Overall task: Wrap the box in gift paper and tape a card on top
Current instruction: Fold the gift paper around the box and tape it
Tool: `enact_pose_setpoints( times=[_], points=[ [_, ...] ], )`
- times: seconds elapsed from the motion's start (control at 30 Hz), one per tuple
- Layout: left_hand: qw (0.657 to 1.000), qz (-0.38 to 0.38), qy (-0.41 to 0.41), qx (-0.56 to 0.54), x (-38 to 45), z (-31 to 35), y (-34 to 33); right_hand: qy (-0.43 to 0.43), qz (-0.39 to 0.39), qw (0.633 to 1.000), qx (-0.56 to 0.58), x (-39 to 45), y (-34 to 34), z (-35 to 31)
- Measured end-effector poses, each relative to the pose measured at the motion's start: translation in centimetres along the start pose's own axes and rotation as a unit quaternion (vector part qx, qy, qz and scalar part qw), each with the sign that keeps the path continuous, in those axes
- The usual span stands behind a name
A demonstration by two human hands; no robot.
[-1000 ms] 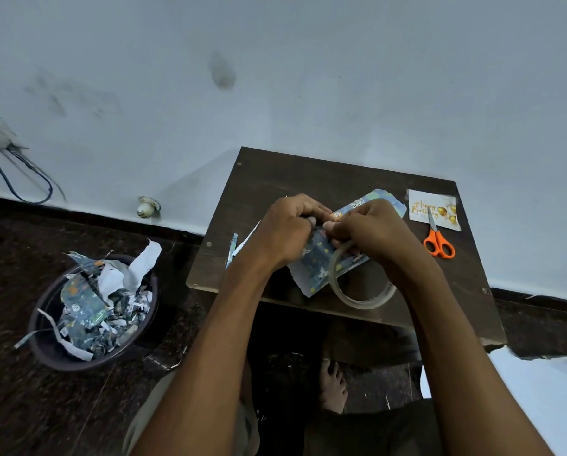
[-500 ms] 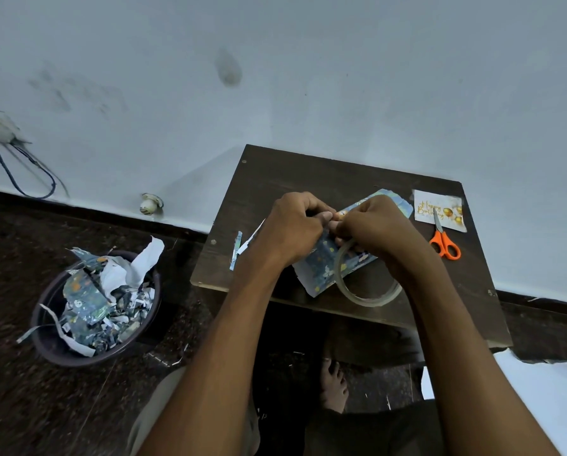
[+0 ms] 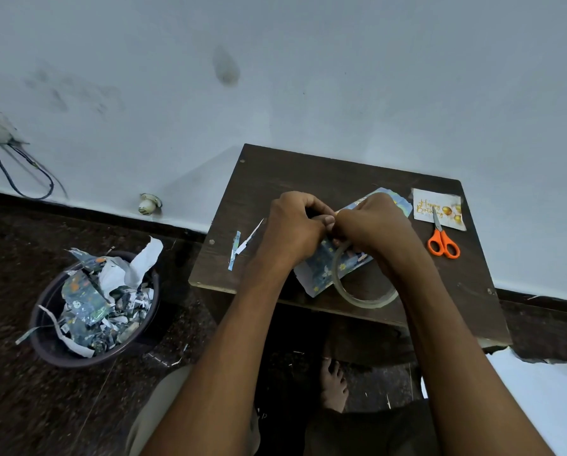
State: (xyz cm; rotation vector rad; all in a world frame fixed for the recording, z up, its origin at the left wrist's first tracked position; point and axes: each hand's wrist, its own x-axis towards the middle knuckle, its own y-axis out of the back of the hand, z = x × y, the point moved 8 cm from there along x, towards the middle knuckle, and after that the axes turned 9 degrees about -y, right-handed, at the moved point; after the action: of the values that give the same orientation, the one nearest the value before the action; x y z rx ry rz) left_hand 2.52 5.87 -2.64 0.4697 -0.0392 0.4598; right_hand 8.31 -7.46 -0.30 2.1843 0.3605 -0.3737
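A box wrapped in blue patterned gift paper [image 3: 323,273] lies slanted on the small dark table [image 3: 308,172], mostly hidden under my hands. My right hand [image 3: 374,225] grips a clear tape roll [image 3: 361,299] that hangs over the box's near end. My left hand [image 3: 292,228] has curled fingers, and its thumb and fingertips pinch at the top of the roll, where the tape's end seems to be. The two hands touch there. A white "Happy Birthday" card [image 3: 446,205] lies at the table's far right corner.
Orange-handled scissors [image 3: 443,245] lie partly on the card. Thin paper strips [image 3: 235,248] sit at the table's left edge. On the floor to the left stands a dark bin [image 3: 45,324] full of paper scraps. A wall is right behind the table; my foot [image 3: 333,386] is underneath.
Both hands have stayed together over the box with the tape roll. Their fingertips have shifted only slightly at the top of the roll.
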Motion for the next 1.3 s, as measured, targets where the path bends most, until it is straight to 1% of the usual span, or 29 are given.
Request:
enact_pose_setpoints(
  times=[0.23,0.4,0.5,0.6,0.97,1.07,1.2,1.3],
  points=[
    [0.999,0.040,-0.012,0.001,-0.2,0.4,0.3,-0.010,0.002,1.000,-0.002,-0.3,0.2,0.0],
    [0.999,0.040,-0.016,0.027,0.0,0.5,0.2,-0.006,-0.010,1.000,-0.005,-0.4,0.4,0.1],
    [0.999,0.036,-0.026,0.023,-0.1,0.7,0.1,0.007,-0.001,1.000,-0.012,-0.6,0.5,-0.1],
    [0.999,0.039,-0.015,0.013,-0.1,0.4,0.1,0.019,0.013,1.000,-0.020,-0.8,0.5,-0.4],
    [1.000,0.017,-0.013,0.021,-0.1,0.8,0.0,0.000,-0.036,0.997,0.072,0.4,0.9,0.8],
    [1.000,0.022,-0.012,0.017,-0.1,0.7,0.0,0.021,-0.032,0.994,0.099,0.2,1.3,1.1],
    [0.999,0.030,0.001,0.009,-0.1,0.4,0.1,0.024,-0.017,0.991,0.134,0.1,1.3,1.8],
    [0.999,0.038,0.003,0.006,-0.2,0.4,0.1,0.053,-0.020,0.986,0.156,-0.3,1.0,1.7]
  ],
)
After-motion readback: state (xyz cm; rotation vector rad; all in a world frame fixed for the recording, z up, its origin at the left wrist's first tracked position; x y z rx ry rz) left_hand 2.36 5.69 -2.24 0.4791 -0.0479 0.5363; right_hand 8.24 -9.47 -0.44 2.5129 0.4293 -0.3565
